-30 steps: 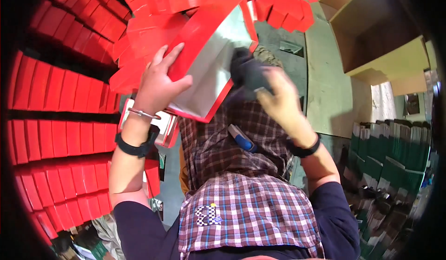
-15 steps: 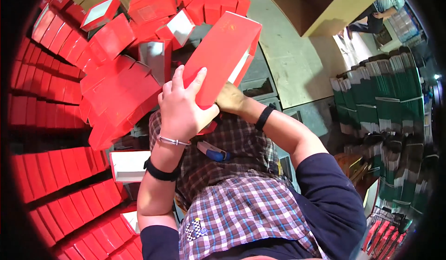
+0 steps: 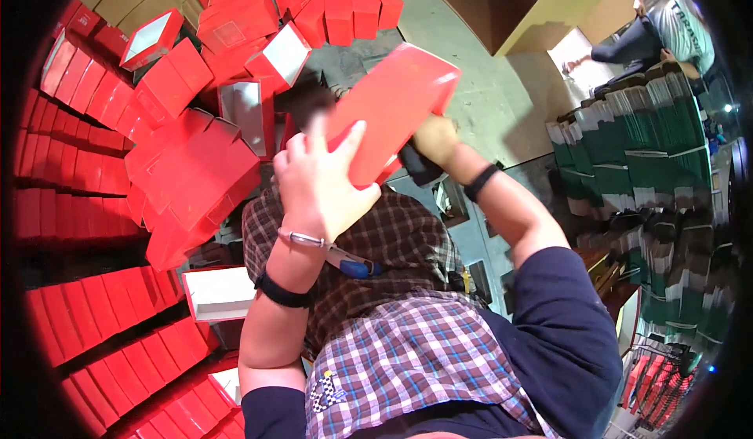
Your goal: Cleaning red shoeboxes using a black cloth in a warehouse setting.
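Observation:
My left hand (image 3: 321,176) is closed on the lower left end of a long red box (image 3: 404,98), fingers spread over its top face and thumb along the near edge. The box is tilted, its far end up and to the right. My right hand (image 3: 437,139) is curled against the box's right side, its fingertips hidden. A dark, cloth-like thing (image 3: 422,164) hangs from under this hand, seemingly gripped in it. On my apron-covered lap lies a white tool with a blue end (image 3: 357,268), just below my left wrist.
Red boxes lie heaped (image 3: 192,164) at left and front, with more in rows (image 3: 102,306) along the left. An open white-lined tray (image 3: 223,294) sits near my left forearm. A large open carton (image 3: 502,3) stands ahead. Tied green bundles (image 3: 635,149) and a seated person (image 3: 667,23) are at right.
The red box has shifted slightly down and right. My right hand has moved up and right from the box's lower end to its far right side, and the dark thing now shows.

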The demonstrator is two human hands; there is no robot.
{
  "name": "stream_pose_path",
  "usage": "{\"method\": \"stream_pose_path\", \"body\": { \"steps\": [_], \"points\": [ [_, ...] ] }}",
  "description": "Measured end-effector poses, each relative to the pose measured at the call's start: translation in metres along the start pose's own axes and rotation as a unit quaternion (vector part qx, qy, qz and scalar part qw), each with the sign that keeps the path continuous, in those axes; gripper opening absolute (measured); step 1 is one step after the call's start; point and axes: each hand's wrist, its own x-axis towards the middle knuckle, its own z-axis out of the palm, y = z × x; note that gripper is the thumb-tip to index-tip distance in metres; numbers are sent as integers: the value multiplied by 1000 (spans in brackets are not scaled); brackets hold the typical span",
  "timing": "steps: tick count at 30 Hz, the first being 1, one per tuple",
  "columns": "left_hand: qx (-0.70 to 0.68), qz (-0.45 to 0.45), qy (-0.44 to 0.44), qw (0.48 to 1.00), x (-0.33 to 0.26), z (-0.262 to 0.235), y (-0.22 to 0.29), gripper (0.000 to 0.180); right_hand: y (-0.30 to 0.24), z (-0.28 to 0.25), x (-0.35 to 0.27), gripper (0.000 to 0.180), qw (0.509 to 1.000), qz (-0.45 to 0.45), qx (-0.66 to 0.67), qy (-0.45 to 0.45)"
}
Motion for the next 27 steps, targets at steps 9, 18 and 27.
{"method": "stream_pose_path", "body": {
  "steps": [9, 18, 27],
  "points": [
    [-15, -11, -68, 998, 36, 1, 37, 69, 39, -57, -58, 21, 845, 21, -201, -495],
    [-13, 3, -41, 999, 29, 4, 41, 70, 15, -21, -10, 35, 984, -40, -35, 173],
    [3, -57, -73, 996, 39, 6, 28, 69, 42, -12, -74, 28, 957, 41, 117, -261]
  ]
}}
